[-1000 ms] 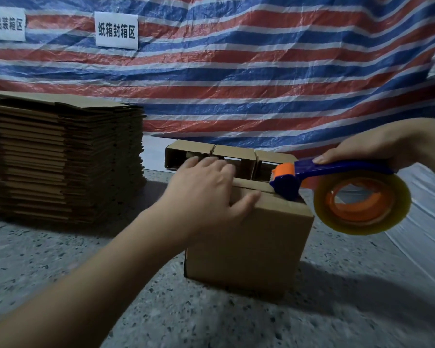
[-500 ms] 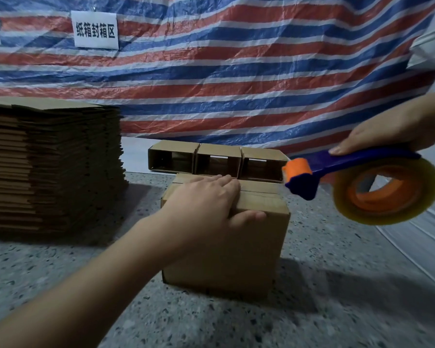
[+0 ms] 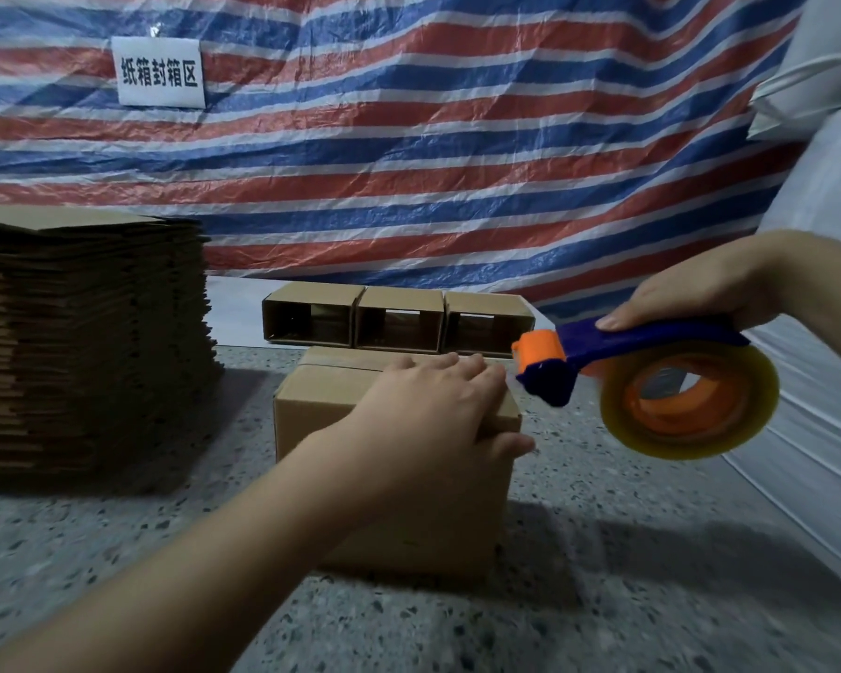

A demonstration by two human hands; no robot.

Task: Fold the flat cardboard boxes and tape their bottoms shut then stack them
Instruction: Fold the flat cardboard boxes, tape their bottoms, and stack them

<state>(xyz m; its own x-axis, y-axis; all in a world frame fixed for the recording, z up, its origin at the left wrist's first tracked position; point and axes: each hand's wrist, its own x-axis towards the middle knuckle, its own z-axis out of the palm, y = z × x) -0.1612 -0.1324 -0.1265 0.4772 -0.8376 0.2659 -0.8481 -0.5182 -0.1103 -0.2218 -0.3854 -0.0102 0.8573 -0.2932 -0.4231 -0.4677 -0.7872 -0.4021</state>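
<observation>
Nearest you, your left hand [image 3: 433,420] lies flat across the top of the folded box [image 3: 394,483], fingers straight and pressing the flaps, thumb hooked over the near right edge. The box stands on the speckled bench [image 3: 603,599], about midway between its near and far edges, with the flap seam running across its top face. I cannot tell from here whether tape already covers that seam.

To the right and slightly above the box, your right hand [image 3: 700,289] grips the blue handle of the tape dispenser [image 3: 651,376], fingers curled round it. Its orange nose sits just beside your left fingertips, clear of the cardboard.

The box is probably light and hollow, stiff at the corners but springy in the flaps, so it will likely slide on the bench if you pull tape without weight on it. Hold it by pressing down on the top, or by opposite side walls near the corners; the middle of a wall may buckle.

Further back, the stack of flat cardboard [image 3: 83,342] stands at the left edge. At the far edge lie three finished boxes [image 3: 399,318] in a row, touching, open ends towards you, before the striped tarp [image 3: 457,153].
</observation>
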